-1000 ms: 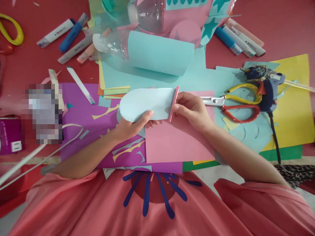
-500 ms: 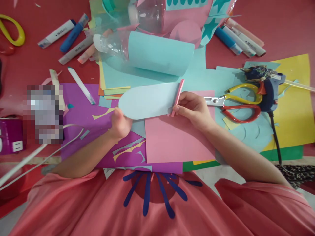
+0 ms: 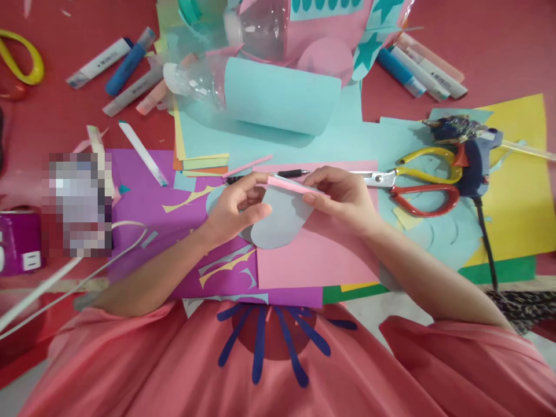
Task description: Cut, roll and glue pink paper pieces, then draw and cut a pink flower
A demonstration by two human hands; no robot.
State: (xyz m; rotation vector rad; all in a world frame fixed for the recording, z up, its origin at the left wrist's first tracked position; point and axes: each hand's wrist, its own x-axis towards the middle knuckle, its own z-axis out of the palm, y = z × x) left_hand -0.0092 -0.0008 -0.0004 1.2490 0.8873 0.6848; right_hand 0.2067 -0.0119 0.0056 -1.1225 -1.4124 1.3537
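A light blue-grey paper cutout (image 3: 282, 220) with a rounded end hangs toward me, its upper edge bordered by a folded pink paper strip (image 3: 289, 186). My right hand (image 3: 343, 197) pinches the strip's right end between thumb and fingers. My left hand (image 3: 237, 208) is at the other end, index finger along the strip and thumb over the cutout's left side; its remaining fingers are curled and partly hidden. Just beyond lies a black pen (image 3: 293, 173), along with a loose thin pink strip (image 3: 249, 166). Pink paper (image 3: 319, 255) lies underneath.
Scissors (image 3: 417, 179) and a glue gun (image 3: 475, 156) lie at the right. A bottle wrapped in light blue paper (image 3: 282, 95) lies beyond my hands. Markers (image 3: 130, 61) sit at the far left, and paper scraps (image 3: 228, 263) litter the purple sheet (image 3: 143, 220).
The cutout has turned from lying sideways to hanging toward me, its pink strip now running across. My left hand has moved right to the strip, uncovering the pen and loose strip.
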